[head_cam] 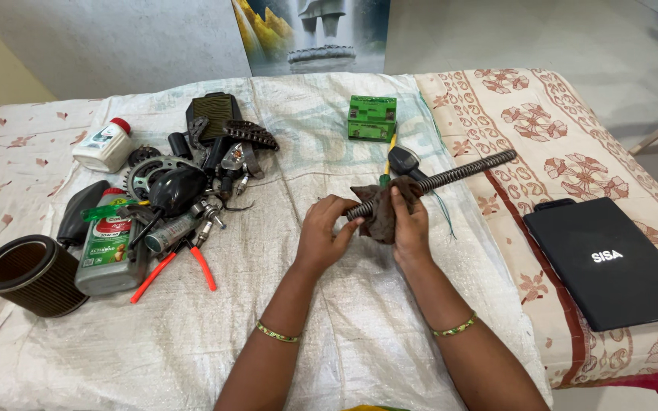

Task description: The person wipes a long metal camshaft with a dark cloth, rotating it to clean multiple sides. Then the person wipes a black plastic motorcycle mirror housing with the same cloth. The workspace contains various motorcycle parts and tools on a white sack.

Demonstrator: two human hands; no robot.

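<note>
Gripping the near end of a long coil spring point(436, 181), the left hand point(320, 234) pinches it between thumb and fingers, while the right hand point(409, 224) closes around a dark brown rag point(381, 217) wrapped over the coils just beside it. The spring is held above the white woven sheet point(268, 304), slanting up and away to the right, its far end reaching over the patterned bedcover point(573, 152). From where I stand, the risk is in that long unsupported length: if either hold loosens on oily metal, the spring could swing down, and the black laptop point(611, 259) lies near on the right. Rag threads might also snag between coils, or a fingertip get nipped. Beyond the hands, a screwdriver point(388, 164) and a small black part with thin wires point(405, 161) lie close enough to be knocked. Farther left, red-handled pliers point(180, 266), an oil bottle point(107, 243) and a sprocket point(150, 173) sit well apart; a green battery point(372, 118) rests farther back.
</note>
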